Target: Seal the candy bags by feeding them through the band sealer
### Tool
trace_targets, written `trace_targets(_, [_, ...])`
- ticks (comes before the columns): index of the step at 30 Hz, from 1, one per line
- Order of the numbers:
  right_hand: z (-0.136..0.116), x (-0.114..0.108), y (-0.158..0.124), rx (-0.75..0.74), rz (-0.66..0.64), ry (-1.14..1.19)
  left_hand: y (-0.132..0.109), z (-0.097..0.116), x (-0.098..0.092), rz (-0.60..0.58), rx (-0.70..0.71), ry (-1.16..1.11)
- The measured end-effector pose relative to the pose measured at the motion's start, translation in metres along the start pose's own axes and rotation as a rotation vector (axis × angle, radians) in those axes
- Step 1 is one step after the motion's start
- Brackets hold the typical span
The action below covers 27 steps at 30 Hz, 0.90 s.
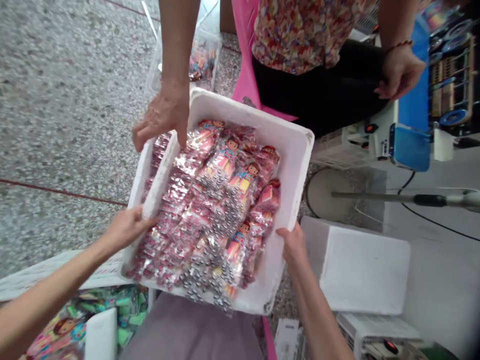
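A white bin [296, 165] is tilted in front of me, filled with rows of small clear-wrapped packets [221, 200] that show doll figures in pink and yellow skirts. My left hand [129, 227] grips a white strip [162, 175] near the bin's left side, with the fingertips over its inner edge. More packets show beyond that strip. On the opposite side, my right hand [295, 245] closes around the bin's rim, thumb on top and the other fingers hidden below. A co-worker's hand [165, 115] reaches over the far left corner of the bin.
Across from me a co-worker in a floral top sits on a pink chair [243, 60], their other hand [401, 70] hanging at the right. A clear tub [210, 55] stands behind the bin. White boxes [367, 270] are at right; wrapped green packets [131, 305] lie lower left.
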State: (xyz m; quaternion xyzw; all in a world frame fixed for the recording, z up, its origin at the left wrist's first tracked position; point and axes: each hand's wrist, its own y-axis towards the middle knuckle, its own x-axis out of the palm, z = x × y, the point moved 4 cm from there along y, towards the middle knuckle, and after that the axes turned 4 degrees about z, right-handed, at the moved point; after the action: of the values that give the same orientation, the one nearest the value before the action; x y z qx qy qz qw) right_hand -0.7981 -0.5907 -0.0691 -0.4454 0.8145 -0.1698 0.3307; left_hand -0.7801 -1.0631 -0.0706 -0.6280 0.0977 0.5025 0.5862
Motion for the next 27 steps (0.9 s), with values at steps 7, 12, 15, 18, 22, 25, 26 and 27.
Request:
trace_targets(7, [-0.006,-0.092,0.005,0.043,0.045,-0.106,-0.067,0.043,0.059,-0.104,0.078,-0.159])
trace_targets(12, [-0.002,-0.163,0.004,0.114,0.087,-0.143,-0.104,0.086,0.091,-0.147,0.151,-0.166])
trace_targets(15, [-0.003,-0.207,0.007,0.140,0.145,-0.166,-0.117,0.118,0.103,-0.178,0.184,-0.144])
trace_targets(18, [-0.005,-0.243,0.016,0.174,0.216,-0.172,-0.119,0.152,0.112,-0.216,0.227,-0.097])
trace_targets(22, [-0.013,-0.260,0.046,0.147,0.286,-0.171,-0.102,0.191,0.132,-0.229,0.260,-0.065])
trace_targets(25, [-0.017,-0.248,0.085,0.069,0.258,-0.197,-0.077,0.209,0.153,-0.203,0.263,-0.061])
trace_targets(26, [-0.017,-0.241,0.099,0.033,0.257,-0.205,-0.067,0.214,0.161,-0.193,0.259,-0.059])
trace_targets(27, [-0.015,-0.234,0.114,-0.005,0.261,-0.214,-0.057,0.218,0.168,-0.183,0.251,-0.056])
